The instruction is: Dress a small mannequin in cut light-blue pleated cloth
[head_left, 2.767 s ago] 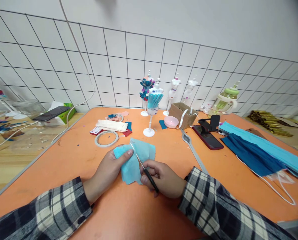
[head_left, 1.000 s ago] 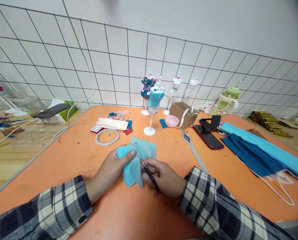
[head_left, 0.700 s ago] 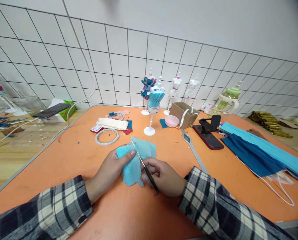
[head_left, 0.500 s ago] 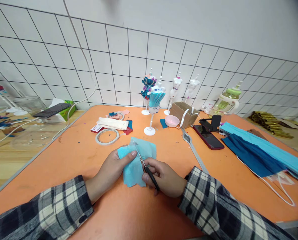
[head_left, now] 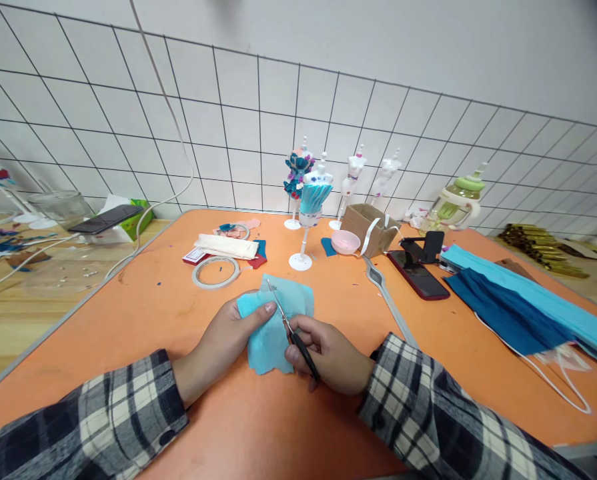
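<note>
My left hand (head_left: 231, 337) is closed on a light-blue piece of thin fabric (head_left: 271, 347), its thumb pressed on top. Black-handled scissors (head_left: 302, 350) are in my right hand (head_left: 333, 353), with fingers wrapped round the handles. The blades lie over the fabric, pointing away from me and a little left, their tips near its far edge. Beyond the fabric stands a small white mannequin (head_left: 318, 177) with pleated light-blue fabric round its chest. A roll of tape (head_left: 215, 273) lies flat beyond my left hand.
A pink bowl (head_left: 345, 242) and a cardboard box (head_left: 371, 230) stand at the back, with other mannequins behind. To the right lie a phone (head_left: 423, 275) and a dark-blue face mask (head_left: 508, 310). A folded white cloth (head_left: 228, 247) is at the back left.
The view has shifted very slightly. Both hands, the scissors and the fabric keep practically the same pose.
</note>
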`<state>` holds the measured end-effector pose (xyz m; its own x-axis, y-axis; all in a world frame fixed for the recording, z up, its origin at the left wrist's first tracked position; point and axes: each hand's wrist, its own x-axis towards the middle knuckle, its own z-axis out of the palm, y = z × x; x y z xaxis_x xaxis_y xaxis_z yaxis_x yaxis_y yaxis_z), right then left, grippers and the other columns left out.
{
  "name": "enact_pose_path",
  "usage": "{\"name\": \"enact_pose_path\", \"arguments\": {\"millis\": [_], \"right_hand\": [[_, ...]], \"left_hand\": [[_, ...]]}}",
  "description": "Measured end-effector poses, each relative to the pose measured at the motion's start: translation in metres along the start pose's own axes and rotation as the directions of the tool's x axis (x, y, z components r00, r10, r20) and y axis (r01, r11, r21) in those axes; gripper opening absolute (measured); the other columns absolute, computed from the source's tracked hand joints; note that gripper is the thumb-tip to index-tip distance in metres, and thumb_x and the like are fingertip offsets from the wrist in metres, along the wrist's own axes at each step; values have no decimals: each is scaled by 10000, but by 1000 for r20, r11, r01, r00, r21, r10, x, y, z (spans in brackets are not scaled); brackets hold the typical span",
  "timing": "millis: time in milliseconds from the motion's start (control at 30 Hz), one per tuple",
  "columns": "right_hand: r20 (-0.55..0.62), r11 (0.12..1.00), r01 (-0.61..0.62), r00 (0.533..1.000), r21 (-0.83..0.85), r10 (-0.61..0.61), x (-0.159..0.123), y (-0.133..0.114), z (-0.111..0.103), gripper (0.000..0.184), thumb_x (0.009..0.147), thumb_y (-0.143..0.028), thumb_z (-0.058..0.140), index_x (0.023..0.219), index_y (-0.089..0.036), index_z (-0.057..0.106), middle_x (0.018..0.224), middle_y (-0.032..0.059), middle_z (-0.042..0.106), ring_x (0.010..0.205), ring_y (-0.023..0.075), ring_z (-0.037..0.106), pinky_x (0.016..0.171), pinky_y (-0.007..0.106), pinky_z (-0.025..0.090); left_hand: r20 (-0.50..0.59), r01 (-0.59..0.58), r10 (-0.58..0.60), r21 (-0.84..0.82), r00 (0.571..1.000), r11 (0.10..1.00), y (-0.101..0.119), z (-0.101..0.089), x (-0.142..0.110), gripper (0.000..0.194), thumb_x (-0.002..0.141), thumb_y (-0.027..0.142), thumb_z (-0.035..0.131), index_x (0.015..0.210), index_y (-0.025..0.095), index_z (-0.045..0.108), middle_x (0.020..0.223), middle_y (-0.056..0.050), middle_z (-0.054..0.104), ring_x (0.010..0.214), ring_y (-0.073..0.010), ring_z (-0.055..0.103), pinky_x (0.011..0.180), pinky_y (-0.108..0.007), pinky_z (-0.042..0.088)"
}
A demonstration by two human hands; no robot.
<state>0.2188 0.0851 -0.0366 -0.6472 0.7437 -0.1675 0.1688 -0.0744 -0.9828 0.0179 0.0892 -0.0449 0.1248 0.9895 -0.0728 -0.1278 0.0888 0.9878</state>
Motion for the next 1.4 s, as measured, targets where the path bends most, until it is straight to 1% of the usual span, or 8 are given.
{"name": "enact_pose_path", "arguments": {"millis": [233,467,600,767,833,967,1200,1400], "right_hand": [[-36,999,-18,999,-29,17,1,2,1,268,823,-386,671,1008,-228,559,623,-84,484,510,88,474,386,187,497],[-7,1000,-29,1000,8,29,-1,-1,2,292,806,-383,693,1011,-225,556,651,-76,508,532,90,495,394,178,489],[-26,1000,-30,999,1,30,0,0,1,260,813,-361,670,1000,-220,556,624,-82,506,493,84,478,380,182,484],[-5,999,-27,1000,32,27,-1,-2,1,295,804,-375,677,1029,-218,566,675,-66,523,552,88,489,398,173,488],[-4,999,-17,1000,33,17,-2,-2,1,305,804,-386,681,1033,-219,569,673,-66,522,554,90,492,402,175,489],[-25,999,-32,999,12,32,-1,-2,0,309,794,-385,698,1022,-219,572,630,-79,503,508,80,470,400,185,496],[0,1000,6,1000,22,-6,-1,1,-1,281,823,-387,676,1028,-223,576,665,-66,515,540,86,481,401,178,499],[-27,1000,-25,999,-6,24,-1,0,-1,314,804,-385,699,1047,-224,584,623,-77,487,516,93,477,391,190,497]], "left_hand": [[3,4,-4,0,1000,1000,3,1,-2,296,821,464,769,874,174,739,865,-45,807,682,-192,696,651,-286,566],[1,6,-6,27,1000,1000,4,2,-3,314,809,476,769,850,166,739,852,-64,807,687,-220,711,624,-296,561],[5,7,-7,10,1000,1000,3,1,-2,301,820,466,768,869,171,740,880,-57,808,674,-195,699,628,-284,562],[1,12,-12,4,1000,1000,3,2,-3,304,809,464,780,851,167,733,811,-42,797,652,-183,687,622,-275,560],[10,14,-14,4,1000,1000,4,2,-4,306,811,464,778,848,163,733,799,-43,795,658,-188,692,623,-276,561],[32,15,-15,6,999,1000,3,2,-4,310,826,465,761,891,162,746,893,-70,811,689,-206,710,644,-295,572],[29,2,-2,23,1000,1000,3,1,-4,290,824,456,763,840,167,743,873,-67,811,708,-214,719,650,-296,574],[26,7,-8,28,1000,1000,3,2,-4,316,818,476,761,842,161,747,877,-81,812,715,-232,727,652,-312,579]]}}
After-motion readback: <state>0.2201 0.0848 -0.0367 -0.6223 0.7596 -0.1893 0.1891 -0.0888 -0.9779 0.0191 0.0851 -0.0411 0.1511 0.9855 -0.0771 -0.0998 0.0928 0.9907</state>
